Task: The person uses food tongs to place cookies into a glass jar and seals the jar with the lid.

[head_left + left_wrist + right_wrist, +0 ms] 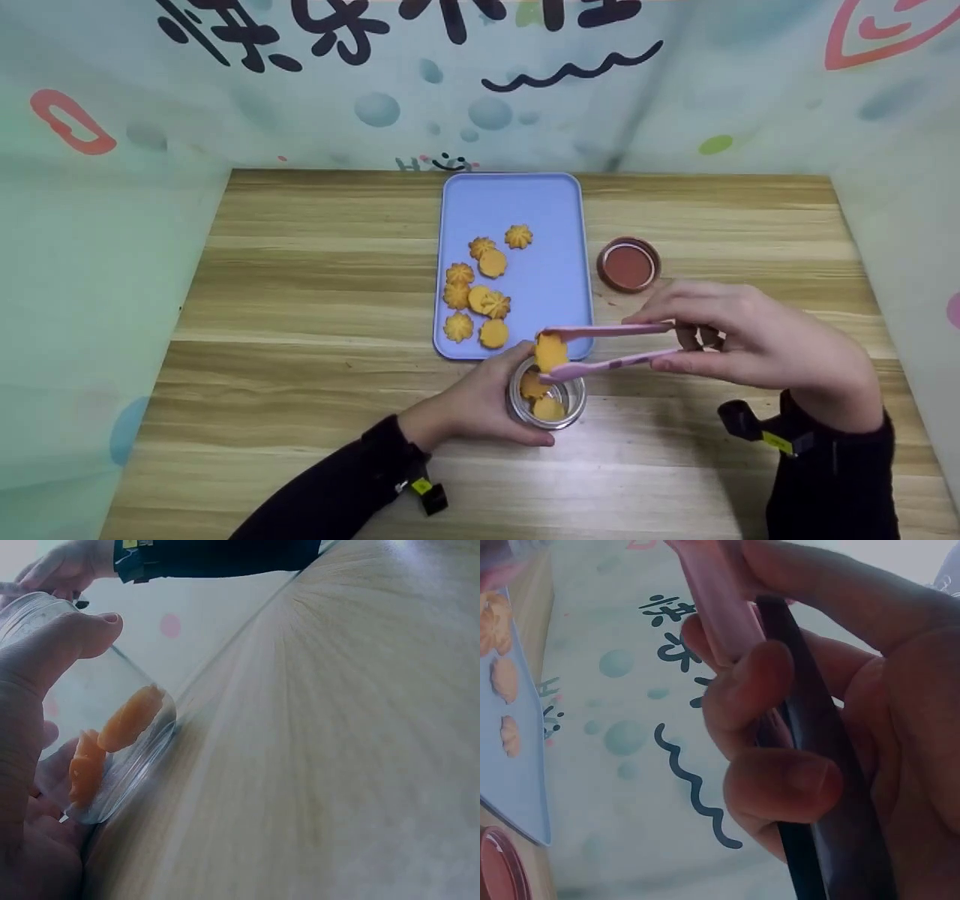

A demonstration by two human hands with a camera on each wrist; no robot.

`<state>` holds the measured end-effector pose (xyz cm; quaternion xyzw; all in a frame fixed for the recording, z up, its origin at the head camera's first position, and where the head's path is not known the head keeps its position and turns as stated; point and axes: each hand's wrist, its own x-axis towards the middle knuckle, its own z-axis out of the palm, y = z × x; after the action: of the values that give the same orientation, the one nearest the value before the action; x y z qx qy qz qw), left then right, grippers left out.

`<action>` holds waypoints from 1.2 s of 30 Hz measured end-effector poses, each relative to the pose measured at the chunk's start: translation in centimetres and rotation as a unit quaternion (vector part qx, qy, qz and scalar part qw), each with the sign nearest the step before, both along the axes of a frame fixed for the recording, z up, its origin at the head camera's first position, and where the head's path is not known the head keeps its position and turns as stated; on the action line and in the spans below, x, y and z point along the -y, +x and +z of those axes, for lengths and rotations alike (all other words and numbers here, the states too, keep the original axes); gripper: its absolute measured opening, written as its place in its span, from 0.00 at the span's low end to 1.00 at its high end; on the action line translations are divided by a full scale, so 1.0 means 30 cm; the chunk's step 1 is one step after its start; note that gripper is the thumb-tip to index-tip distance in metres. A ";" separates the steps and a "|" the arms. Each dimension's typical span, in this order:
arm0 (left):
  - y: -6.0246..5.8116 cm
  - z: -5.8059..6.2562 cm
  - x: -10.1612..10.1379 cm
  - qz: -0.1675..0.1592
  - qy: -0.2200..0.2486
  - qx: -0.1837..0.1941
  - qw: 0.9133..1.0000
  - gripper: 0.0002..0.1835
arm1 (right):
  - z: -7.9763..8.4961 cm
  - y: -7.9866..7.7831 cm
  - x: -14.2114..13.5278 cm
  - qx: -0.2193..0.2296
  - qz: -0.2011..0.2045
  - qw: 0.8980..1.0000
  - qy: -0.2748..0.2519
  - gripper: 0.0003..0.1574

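My left hand (487,401) grips a clear jar (574,411) round its side, thumb toward the front. Two cookies (129,718) lie at the jar's bottom in the left wrist view. My right hand (739,337) holds pink tongs (611,330), its fingers wrapped round the dark handle (825,757) in the right wrist view. Between the tong tips a yellow cookie (551,352) is pinched, right over the jar's mouth. Behind the jar, several flower-shaped cookies (518,236) lie on a blue tray (540,202), some with their flat side up.
A round reddish-brown lid (629,265) lies to the right of the tray, beyond my right hand. The wooden table (300,300) is bordered at the back and sides by a printed cloth (300,120).
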<state>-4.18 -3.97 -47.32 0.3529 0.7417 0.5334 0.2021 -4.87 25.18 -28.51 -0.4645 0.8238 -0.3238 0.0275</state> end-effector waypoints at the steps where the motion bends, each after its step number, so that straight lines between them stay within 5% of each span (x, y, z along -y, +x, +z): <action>1: -0.002 -0.010 0.000 -0.001 0.000 -0.006 1.000 0.53 | -0.006 0.001 -0.004 0.001 0.001 1.000 0.008 0.29; 8: -0.006 -0.028 0.002 0.001 -0.006 -0.025 1.000 0.54 | -0.054 0.001 -0.039 0.006 -0.006 0.999 0.045 0.28; 24: -0.010 -0.032 0.000 0.004 0.007 -0.025 1.000 0.52 | -0.070 0.038 -0.002 -0.042 -0.050 0.990 0.127 0.22; 36: -0.009 -0.032 -0.001 0.010 0.001 -0.046 0.999 0.53 | -0.080 0.049 0.023 -0.002 -0.047 0.985 0.166 0.21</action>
<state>-4.47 -3.94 -48.29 0.3694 0.7533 0.5194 0.1620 -3.39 24.49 -30.91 -0.4145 0.8872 -0.1824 0.0878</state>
